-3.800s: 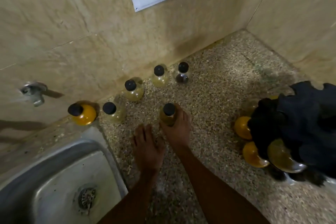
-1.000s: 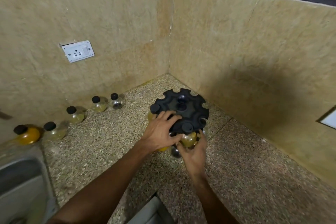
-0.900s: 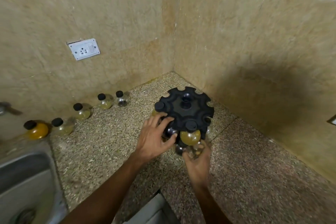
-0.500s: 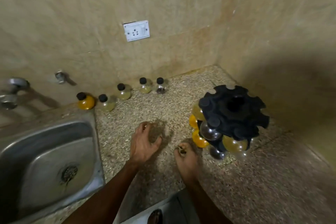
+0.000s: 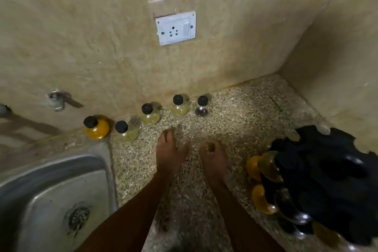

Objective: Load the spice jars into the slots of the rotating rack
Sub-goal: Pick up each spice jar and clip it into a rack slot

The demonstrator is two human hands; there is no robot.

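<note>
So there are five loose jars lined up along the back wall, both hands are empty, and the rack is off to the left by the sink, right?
Not quite. The head view shows the rack on the right, opposite the sink. The rest holds: five loose jars along the back wall, left hand and right hand both empty.

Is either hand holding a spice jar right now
No. The left hand and right hand both reach out empty over the counter, short of the five jars lined along the wall.
</note>
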